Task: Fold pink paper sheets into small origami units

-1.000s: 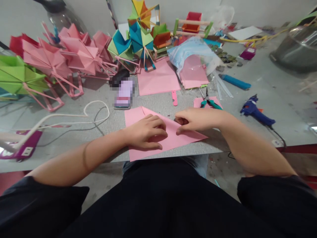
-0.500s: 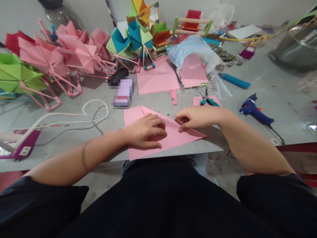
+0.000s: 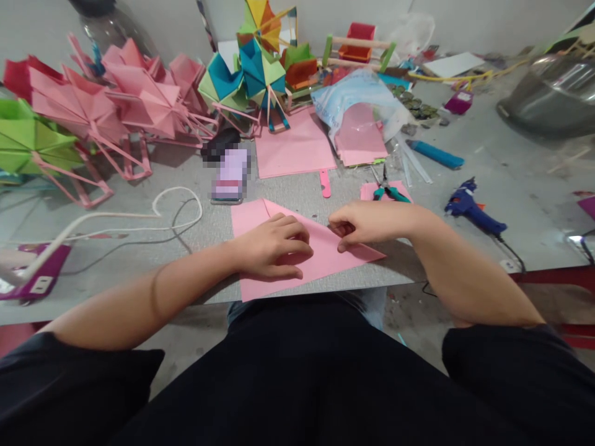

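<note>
A pink paper sheet (image 3: 325, 257) lies at the near edge of the grey table (image 3: 525, 167), folded along a diagonal crease. My left hand (image 3: 274, 246) rests flat on the middle of the sheet and presses it down. My right hand (image 3: 367, 223) has its fingers curled on the upper right part of the fold, pinching the paper's edge against the table.
Behind the sheet lie a phone (image 3: 230, 176), more pink sheets (image 3: 292, 145), a plastic bag (image 3: 362, 102) of pink paper, pliers (image 3: 388, 189), a blue glue gun (image 3: 469, 207) and a blue cutter (image 3: 434, 153). Folded pink, green and multicoloured paper wheels (image 3: 139, 99) stand at the back left. A white cable (image 3: 153, 214) runs at the left.
Both hands stay on the pink sheet. My right hand has slid slightly along the fold; the view has shifted a little.
</note>
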Available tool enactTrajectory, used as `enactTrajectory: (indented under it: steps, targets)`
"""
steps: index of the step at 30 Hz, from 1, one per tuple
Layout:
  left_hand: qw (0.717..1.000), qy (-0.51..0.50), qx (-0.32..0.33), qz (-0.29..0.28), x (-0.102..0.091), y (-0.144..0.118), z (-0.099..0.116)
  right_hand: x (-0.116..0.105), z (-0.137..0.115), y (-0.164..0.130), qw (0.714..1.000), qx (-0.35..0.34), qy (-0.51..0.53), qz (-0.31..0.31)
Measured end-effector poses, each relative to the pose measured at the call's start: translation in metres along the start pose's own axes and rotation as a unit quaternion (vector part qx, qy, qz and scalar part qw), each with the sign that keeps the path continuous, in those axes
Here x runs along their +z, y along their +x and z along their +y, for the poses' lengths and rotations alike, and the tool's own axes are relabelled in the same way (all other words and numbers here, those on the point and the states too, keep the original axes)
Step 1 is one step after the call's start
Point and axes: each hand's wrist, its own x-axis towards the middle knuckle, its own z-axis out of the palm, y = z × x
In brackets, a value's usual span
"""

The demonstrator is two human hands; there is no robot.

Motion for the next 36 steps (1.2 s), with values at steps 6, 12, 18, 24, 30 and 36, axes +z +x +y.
enactTrajectory:
  steps: [6,12,18,24,30,36]
  targets:
    - [1.0,-0.001,-0.006,0.006,0.002,0.0,0.001,0.003,-0.004,-0.008,1.0,0.023,-0.015,0.007]
    - [0.999,0.032,-0.009,0.017,0.004,0.0,0.002,0.033,0.007,-0.033,0.992,-0.01,-0.028,0.125]
    - [0.999,0.027,-0.003,0.022,0.004,-0.001,0.0,0.083,0.024,-0.059,0.951,-0.05,-0.006,0.304]
    - [1.0,0.007,-0.021,0.007,0.004,-0.002,-0.002,0.108,0.031,-0.071,0.915,-0.067,0.055,0.395]
    - [1.0,0.02,-0.014,-0.004,0.004,-0.001,-0.003,0.115,0.036,-0.073,0.894,-0.069,0.103,0.43]
    - [1.0,0.016,-0.008,-0.004,0.004,-0.001,-0.004,0.117,0.038,-0.072,0.888,-0.064,0.129,0.437]
